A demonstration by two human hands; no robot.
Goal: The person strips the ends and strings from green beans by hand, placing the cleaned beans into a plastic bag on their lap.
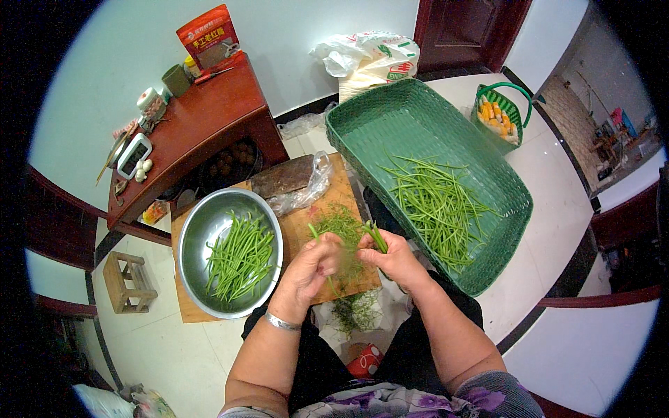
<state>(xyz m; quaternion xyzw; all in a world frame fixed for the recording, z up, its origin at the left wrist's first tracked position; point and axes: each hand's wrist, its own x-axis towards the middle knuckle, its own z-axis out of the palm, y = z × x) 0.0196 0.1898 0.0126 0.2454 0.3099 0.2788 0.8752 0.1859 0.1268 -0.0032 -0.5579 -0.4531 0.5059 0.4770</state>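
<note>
My right hand (395,260) is closed around a small bunch of slender green bean-like stalks (376,237), their ends pointing up past the fingers. My left hand (320,263), partly smeared by motion, is pinched close beside it, with a green stalk (313,230) sticking up from its fingers. To the left stands a steel bowl (224,211) with a pile of the stalks lying in it. A large green woven basket (373,115) at the right holds a loose heap of longer ones (442,209). Wispy green trimmings (339,224) lie below my hands.
The bowl stands on a wooden board (193,304); a crumpled plastic bag (306,195) lies at its far side. More trimmings (355,313) are on the floor. A reddish-brown cabinet (202,104), a small wooden stool (129,282) and a green handled basket with corn-like pieces (498,118) stand around.
</note>
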